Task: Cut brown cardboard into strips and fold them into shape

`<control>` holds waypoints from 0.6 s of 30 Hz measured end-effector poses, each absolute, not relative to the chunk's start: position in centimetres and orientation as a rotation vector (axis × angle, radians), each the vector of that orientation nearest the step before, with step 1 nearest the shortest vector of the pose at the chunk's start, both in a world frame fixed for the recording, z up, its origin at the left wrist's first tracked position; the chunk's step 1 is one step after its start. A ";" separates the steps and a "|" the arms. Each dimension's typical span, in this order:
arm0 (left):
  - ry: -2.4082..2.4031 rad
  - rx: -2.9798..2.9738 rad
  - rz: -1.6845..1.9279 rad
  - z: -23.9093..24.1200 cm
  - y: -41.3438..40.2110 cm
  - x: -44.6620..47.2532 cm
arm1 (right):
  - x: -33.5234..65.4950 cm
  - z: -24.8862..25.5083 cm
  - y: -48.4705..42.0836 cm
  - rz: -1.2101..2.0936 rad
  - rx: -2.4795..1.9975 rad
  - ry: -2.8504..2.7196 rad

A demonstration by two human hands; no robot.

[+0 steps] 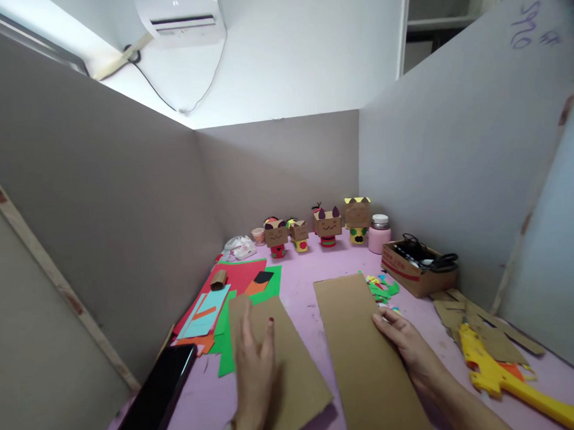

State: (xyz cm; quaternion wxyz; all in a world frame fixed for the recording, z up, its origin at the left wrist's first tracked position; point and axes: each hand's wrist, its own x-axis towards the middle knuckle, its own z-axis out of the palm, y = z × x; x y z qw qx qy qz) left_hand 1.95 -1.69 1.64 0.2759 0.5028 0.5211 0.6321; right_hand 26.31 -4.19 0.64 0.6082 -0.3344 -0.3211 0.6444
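Note:
Two flat pieces of brown cardboard lie in front of me on the purple table. Over the left cardboard piece point(294, 379) is my left hand point(254, 362), fingers stretched out and apart; whether it touches the surface I cannot tell. My right hand point(407, 343) grips the right edge of the longer cardboard strip point(354, 351), thumb on top and the other fingers hidden beneath. To the left of my left hand are coloured paper sheets, red point(244, 272), green point(271, 282) and light blue point(210, 310), with a small cardboard roll point(218, 280) on them.
Several cardboard animal figures point(328, 224) stand at the back beside a pink jar point(379, 234). A box with scissors point(417, 269) sits right, near paper scraps point(383, 290). A yellow glue gun point(493, 364) lies on cardboard offcuts point(487, 333). A phone point(155, 398) is front left. Grey partitions enclose the table.

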 end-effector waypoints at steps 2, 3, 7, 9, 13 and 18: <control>1.176 1.350 1.386 1.0 -2.8 4.2 | 25.8 0.5 -4.3 1.447 -0.756 -0.746; 1.025 1.290 1.250 0.8 -3.3 5.3 | 25.6 0.4 -4.4 1.429 -0.748 -0.741; 0.590 1.094 0.905 0.9 -4.9 7.8 | 25.6 0.4 -4.3 1.379 -0.761 -0.721; 0.563 1.066 0.868 1.5 -5.3 7.8 | 26.1 0.5 -4.1 1.378 -0.794 -0.723; 0.604 1.070 0.781 2.1 -5.4 7.2 | 27.1 0.9 -4.0 1.462 -0.826 -0.744; 0.661 1.161 0.777 2.0 -5.7 7.1 | 26.9 0.9 -4.4 1.510 -0.840 -0.764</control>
